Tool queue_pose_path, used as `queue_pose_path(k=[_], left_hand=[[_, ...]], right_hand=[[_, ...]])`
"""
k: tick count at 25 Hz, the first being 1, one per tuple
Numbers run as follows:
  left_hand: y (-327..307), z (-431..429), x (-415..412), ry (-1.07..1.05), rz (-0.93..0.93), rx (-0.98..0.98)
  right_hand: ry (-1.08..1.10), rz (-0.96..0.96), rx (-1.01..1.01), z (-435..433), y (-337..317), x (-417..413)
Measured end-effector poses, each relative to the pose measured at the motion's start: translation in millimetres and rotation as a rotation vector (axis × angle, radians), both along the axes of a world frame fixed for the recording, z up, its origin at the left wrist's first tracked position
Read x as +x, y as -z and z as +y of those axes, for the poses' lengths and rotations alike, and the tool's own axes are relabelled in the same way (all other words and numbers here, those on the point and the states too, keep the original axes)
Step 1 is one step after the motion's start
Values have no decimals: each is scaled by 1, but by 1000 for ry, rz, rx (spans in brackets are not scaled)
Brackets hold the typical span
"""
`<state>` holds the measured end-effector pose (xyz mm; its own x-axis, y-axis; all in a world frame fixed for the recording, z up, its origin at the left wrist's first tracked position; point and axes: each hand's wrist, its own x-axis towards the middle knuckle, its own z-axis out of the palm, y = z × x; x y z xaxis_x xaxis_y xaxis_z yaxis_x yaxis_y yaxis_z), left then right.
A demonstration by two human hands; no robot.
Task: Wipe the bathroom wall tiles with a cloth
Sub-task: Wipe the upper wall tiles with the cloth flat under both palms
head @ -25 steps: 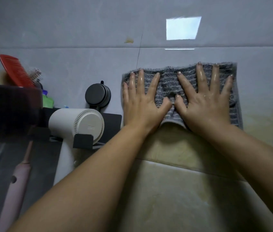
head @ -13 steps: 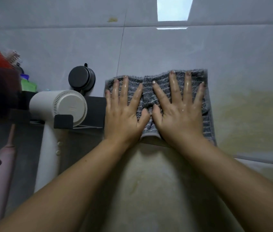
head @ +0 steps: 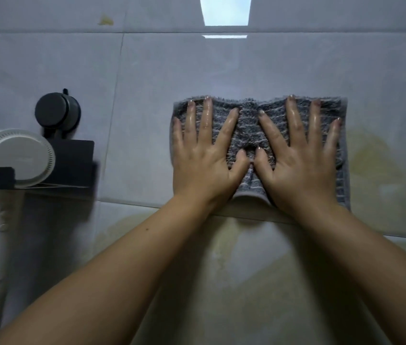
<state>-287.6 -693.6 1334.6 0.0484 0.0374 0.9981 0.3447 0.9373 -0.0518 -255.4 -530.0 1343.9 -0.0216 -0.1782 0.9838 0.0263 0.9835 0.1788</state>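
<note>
Pressing a grey cloth flat against the glossy wall tiles, both hands spread.

Nearest, two bare forearms reaching up; then left hand (head: 203,161) and right hand (head: 301,163) side by side, fingers straight and splayed wide, thumbs nearly touching, flat on the striped grey cloth (head: 248,128) against the pale wall tiles (head: 284,68). Off left, wall-mounted: white hair dryer (head: 18,158) in a black holder (head: 72,165), black suction cup (head: 57,113) above.

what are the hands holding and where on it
Nothing is gripped. The left hand and right hand press flat, fingers spread, on the face of the cloth, pinning it to the wall tiles.
</note>
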Motion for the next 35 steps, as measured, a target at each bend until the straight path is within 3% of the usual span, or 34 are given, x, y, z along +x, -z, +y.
queue_pose_path(k=[6, 9, 13, 19, 23, 28, 32, 35], left_hand=[[30, 5, 1, -38, -3, -40], [15, 28, 6, -36, -20, -32], [-14, 84, 17, -25, -48, -18], [43, 125, 27, -17, -4, -135], [8, 136, 31, -45, -48, -74], [-60, 183, 42, -23, -122, -17], [-34, 203, 43, -17, -56, -101], [-12, 190, 40, 16, 4, -185]], right_hand=[[10, 5, 17, 4, 29, 3], [19, -24, 85, 25, 10, 7], [14, -34, -23, 84, -14, 18], [-3, -17, 30, 121, 51, 29], [33, -87, 100, 133, 2, 34], [45, -114, -44, 186, -59, 43], [25, -65, -121, 226, -25, 49], [26, -25, -196, 209, 14, 45]])
